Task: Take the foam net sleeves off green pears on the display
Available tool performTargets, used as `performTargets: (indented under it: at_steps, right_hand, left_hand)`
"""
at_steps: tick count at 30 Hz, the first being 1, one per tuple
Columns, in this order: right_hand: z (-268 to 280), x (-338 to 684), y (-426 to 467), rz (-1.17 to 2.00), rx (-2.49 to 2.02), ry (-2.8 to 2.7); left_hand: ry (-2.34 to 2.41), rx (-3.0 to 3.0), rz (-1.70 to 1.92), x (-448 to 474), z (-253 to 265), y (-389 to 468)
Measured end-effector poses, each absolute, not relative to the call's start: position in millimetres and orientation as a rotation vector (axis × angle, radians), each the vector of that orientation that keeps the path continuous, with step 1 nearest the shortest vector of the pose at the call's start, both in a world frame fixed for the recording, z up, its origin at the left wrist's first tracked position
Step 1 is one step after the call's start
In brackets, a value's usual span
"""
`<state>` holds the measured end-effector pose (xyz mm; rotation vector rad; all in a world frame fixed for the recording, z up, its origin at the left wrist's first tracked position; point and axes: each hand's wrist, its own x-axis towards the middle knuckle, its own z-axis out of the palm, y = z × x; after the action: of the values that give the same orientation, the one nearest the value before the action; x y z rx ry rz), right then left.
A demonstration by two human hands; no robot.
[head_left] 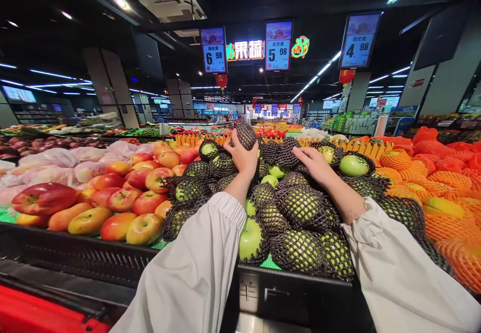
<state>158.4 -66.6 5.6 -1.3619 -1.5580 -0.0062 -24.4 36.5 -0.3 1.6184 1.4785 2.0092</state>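
Note:
A heap of green apples [296,207] wrapped in black foam nets fills the middle bin of a produce stand. My left hand [242,155] is raised above the heap and grips one netted apple [246,133] by its underside. My right hand [314,165] lies palm down on the netted apples near the top of the pile, fingers spread, holding nothing. Both arms wear loose pale sleeves.
Red and yellow apples [124,197] fill the bin to the left, with bagged fruit behind. Fruit in orange nets [443,197] lies to the right. A black bin wall [285,288] runs along the front edge. Price screens [278,44] hang overhead.

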Motion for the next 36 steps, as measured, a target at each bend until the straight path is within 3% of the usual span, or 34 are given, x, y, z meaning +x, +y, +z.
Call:
performTargets:
  at_steps: [5, 14, 22, 29, 36]
  right_hand:
    - [5, 159, -67, 0.007, -1.378, -1.578]
    - [7, 155, -70, 0.03, -1.424, -1.559]
    - [4, 158, -68, 0.049, -1.413, -1.546]
    - [6, 157, -71, -0.003, -1.346, -1.602]
    - [8, 155, -74, 0.073, -1.271, -1.603]
  left_hand:
    - [1.682, 1.908, 1.574, -21, -9, 44]
    - [1.519, 1.989, 1.6, -19, -9, 50]
    - [1.417, 2.527, 1.071, -11, -18, 46]
    - [1.496, 2.017, 1.535, -11, 1, 38]
    - [1.555, 1.639, 1.66, -20, 16, 27]
